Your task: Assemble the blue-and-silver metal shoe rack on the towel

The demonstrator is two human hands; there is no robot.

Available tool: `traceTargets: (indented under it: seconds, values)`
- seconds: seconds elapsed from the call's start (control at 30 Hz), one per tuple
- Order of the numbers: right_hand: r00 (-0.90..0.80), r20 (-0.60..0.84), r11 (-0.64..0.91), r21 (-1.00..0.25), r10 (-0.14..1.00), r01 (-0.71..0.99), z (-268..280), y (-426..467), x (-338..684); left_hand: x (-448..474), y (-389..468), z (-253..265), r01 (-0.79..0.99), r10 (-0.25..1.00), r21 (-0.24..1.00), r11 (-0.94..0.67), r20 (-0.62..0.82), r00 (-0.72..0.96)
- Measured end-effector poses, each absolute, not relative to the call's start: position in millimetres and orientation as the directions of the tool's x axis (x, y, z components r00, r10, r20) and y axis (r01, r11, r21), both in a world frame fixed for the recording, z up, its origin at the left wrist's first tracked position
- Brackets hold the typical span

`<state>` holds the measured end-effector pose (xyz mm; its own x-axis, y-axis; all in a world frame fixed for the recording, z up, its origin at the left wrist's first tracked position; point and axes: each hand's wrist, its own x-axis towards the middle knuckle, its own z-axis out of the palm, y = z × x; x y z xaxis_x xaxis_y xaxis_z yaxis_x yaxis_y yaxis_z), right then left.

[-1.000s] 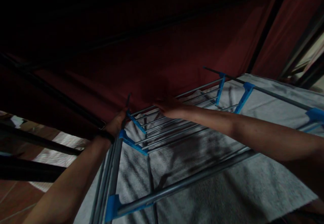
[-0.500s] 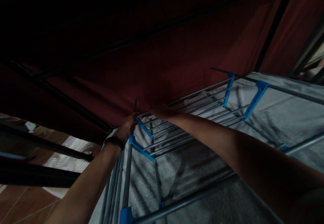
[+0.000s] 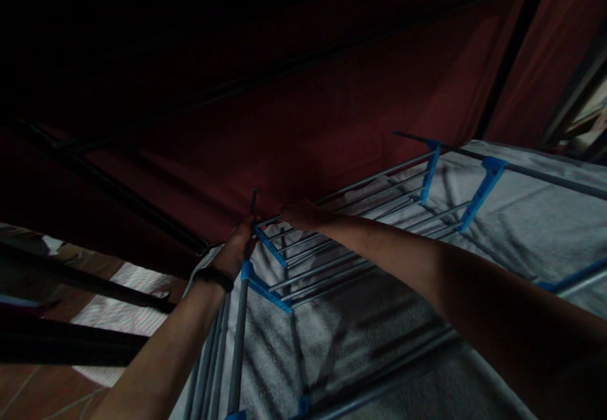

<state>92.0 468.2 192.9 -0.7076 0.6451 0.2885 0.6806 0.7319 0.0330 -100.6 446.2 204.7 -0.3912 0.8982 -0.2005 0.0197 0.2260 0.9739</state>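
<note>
A metal clothes drying rack [image 3: 239, 344] with blue plastic brackets [image 3: 265, 288] stretches out before me. My left hand [image 3: 239, 243], a dark band on its wrist, is closed around the left side pole close to the far bracket. Over the rack's far cross bar lies my right hand [image 3: 303, 215], its fingers curled on the bar; dim light blurs their detail. Thin parallel rods run between the left and right brackets, partly hidden behind my right forearm.
Pale grey fabric [image 3: 270, 357] spreads beneath the rack. Behind it stands a dark red cloth panel [image 3: 332, 135] with black frame bars. At lower left are a tiled floor [image 3: 28, 379] and a whitish striped cloth [image 3: 128, 303].
The rack and both hands sit slightly lower in the picture, as the view has tilted a little. Both hands keep their places on the rack.
</note>
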Motion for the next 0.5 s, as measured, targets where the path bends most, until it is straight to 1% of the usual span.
traceTargets:
  seconds: [0.13, 0.3, 0.4, 0.5]
  values:
    - [-0.738, 0.312, 0.763, 0.061, 0.599, 0.644, 187, 475, 91, -97, 445, 206, 0.002, 0.884, 0.97, 0.242, -0.219, -0.412]
    - [-0.761, 0.324, 0.777, 0.107, 0.563, 0.62, 188, 475, 92, -96, 441, 208, 0.009, 0.901, 0.979, 0.202, -0.182, -0.394]
    - [-0.792, 0.296, 0.797, 0.135, 0.534, 0.589, 193, 473, 93, -97, 437, 208, 0.036, 0.922, 0.985, 0.168, -0.144, -0.361]
    - [-0.805, 0.246, 0.801, 0.142, 0.541, 0.582, 199, 471, 93, -101, 435, 207, 0.084, 0.936, 0.987, 0.137, -0.101, -0.336]
